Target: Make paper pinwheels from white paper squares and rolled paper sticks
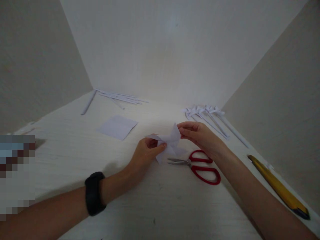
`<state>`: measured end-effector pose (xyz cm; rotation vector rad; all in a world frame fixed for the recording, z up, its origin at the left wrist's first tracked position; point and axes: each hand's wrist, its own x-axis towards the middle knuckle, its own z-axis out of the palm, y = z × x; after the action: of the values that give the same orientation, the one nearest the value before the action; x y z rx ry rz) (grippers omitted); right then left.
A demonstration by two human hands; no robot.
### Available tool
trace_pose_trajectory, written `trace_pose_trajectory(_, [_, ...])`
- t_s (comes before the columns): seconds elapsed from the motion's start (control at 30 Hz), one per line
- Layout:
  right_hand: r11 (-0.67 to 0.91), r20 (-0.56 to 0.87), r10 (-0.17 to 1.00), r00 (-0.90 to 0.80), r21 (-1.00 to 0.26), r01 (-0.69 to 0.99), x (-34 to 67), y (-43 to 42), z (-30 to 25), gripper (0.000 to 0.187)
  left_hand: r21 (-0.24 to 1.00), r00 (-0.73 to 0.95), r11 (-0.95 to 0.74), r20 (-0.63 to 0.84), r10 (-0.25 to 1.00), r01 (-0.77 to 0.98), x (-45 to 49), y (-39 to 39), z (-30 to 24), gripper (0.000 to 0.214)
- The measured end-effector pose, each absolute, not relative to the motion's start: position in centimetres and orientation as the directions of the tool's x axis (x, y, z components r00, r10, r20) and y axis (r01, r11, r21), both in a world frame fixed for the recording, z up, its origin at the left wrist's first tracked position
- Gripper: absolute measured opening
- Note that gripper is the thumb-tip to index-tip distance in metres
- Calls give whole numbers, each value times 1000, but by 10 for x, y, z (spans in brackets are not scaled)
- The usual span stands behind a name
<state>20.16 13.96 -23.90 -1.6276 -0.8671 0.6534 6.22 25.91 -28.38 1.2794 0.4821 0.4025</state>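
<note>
Two hands [145, 151] pinching one folded paper [172, 141]; one red-handled scissors [189, 162] just beside, one flat sheet [117, 126], one yellow tool [277, 182].

Broad black wristband [95, 194], left wrist [111, 187], bare forearms [246, 176], bare hands [143, 156]

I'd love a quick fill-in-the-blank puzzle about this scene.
1. The left hand rests its ____ on top of the folded paper.
2. The scissors have ____ handles.
3. A dark band circles the ____ wrist.
4. The yellow tool lies on the picture's ____ side.

Missing words: thumb; red; left; right.
</note>
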Motion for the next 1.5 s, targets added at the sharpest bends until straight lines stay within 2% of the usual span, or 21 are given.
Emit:
trace_pose_trajectory(0.1, [-2, 190, 748, 636, -958, 288, 200, 134, -227, 14, 972, 818, 233, -149, 555, 20, 61, 259, -282, 14])
trace_pose_trajectory(0.2, [27, 314, 664, 679, -917, 398, 194, 128, -218, 8, 971, 816, 232, -174, 551, 51, 61, 259, -283, 13])
trace_pose_trajectory(0.3, [-42, 344, 712, 612, -849, 527, 179, 123, -224, 6, 971, 826, 236, -172, 538, 48, 61, 259, -283, 12])
trace_pose_trajectory(0.43, [-141, 463, 750, 472, -585, 798, 160, 123, -241, 7, 981, 823, 188, -152, 547, 55, 60, 258, -281, 9])
trace_pose_trajectory(0.53, [-155, 551, 749, 368, -395, 905, 157, 124, -248, 8, 982, 821, 183, -146, 553, 52, 60, 259, -282, 6])
trace_pose_trajectory(0.63, [-144, 576, 759, 302, -303, 942, 159, 124, -251, 10, 979, 823, 197, -153, 547, 51, 61, 260, -283, 3])
trace_pose_trajectory(0.83, [-112, 594, 773, 223, -217, 970, 159, 124, -253, 14, 975, 826, 219, -143, 545, 25, 61, 259, -284, 6])
trace_pose_trajectory(1.17, [-92, 601, 780, 174, -164, 982, 160, 125, -257, 12, 976, 842, 216, -121, 526, 5, 61, 259, -283, 7])
trace_pose_trajectory(1.5, [-72, 629, 772, 94, -60, 996, 158, 124, -259, 16, 995, 828, 99, -58, 558, 3, 59, 257, -276, 6])
